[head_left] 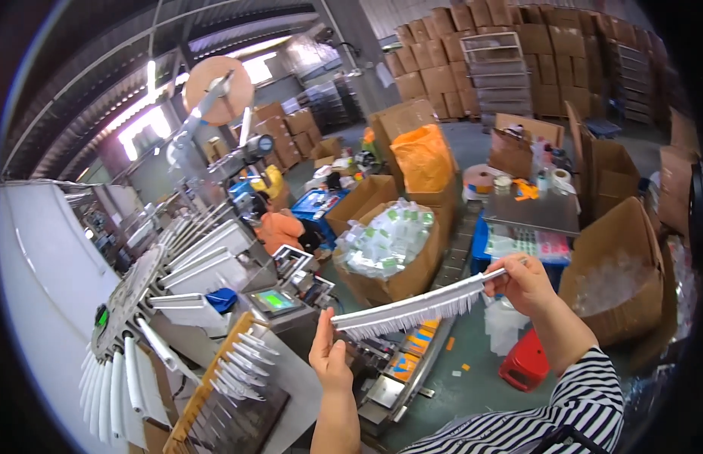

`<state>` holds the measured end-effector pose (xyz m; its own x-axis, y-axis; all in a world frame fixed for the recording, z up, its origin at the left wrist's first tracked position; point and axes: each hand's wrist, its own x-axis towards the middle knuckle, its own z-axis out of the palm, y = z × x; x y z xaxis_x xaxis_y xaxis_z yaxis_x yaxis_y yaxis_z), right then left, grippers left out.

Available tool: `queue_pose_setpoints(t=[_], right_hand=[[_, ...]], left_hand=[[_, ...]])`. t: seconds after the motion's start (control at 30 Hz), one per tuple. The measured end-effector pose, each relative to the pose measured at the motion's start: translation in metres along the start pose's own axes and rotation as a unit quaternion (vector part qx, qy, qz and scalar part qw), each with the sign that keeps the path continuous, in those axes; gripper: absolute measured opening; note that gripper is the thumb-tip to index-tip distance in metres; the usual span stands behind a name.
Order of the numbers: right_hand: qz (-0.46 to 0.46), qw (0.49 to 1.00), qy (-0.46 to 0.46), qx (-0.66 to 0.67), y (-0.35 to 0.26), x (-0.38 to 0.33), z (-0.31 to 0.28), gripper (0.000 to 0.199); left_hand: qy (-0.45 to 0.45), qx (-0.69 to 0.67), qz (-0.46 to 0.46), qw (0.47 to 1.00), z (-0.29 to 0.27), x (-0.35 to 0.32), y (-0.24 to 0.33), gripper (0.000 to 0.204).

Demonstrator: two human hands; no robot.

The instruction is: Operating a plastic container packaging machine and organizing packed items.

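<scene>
A long white strip (412,306) with a fringe of thin white teeth or bristles along its lower side spans the space between my hands, slightly higher at its right end. My right hand (522,286) pinches that right end between thumb and fingers. At the other end my left hand (332,359) holds the strip's tip against its fingers, thumb toward me. Below and left of it stands a wooden rack (207,386) with several thin white pieces (245,363) sticking out of it. What exactly the strip is made of I cannot make out.
Left is a machine with radiating white arms (192,265) and a lit screen (274,300). A narrow conveyor (404,371) carries orange pieces. Beyond stands a carton (412,284) of clear packages; a person in orange (279,231) sits behind the machine. A red stool (524,363) stands right.
</scene>
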<state>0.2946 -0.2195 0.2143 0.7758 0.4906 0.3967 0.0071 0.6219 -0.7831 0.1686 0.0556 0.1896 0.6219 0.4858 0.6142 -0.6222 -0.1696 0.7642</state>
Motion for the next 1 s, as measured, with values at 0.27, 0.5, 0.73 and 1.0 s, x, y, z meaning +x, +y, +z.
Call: queue_pose_setpoints(t=[0.27,0.5,0.73,1.0], right_hand=[[-0.027,0.998,0.004,0.049,0.038,0.068,0.025,0.023],[-0.057,0.997,-0.009,0.060,0.070,0.177,0.029,0.022],[-0.035,0.988,-0.095,0.119,0.110,0.329,0.042,0.019],[0.016,0.966,-0.191,0.175,0.149,0.445,0.077,0.020]], left_hand=[[-0.005,0.019,-0.008,1.000,-0.040,0.050,-0.005,0.044],[0.117,0.012,0.046,0.992,-0.033,0.154,-0.053,0.041],[0.252,-0.024,0.123,0.959,-0.038,0.269,-0.101,0.045],[0.287,0.026,0.164,0.943,-0.077,0.345,-0.118,0.050]])
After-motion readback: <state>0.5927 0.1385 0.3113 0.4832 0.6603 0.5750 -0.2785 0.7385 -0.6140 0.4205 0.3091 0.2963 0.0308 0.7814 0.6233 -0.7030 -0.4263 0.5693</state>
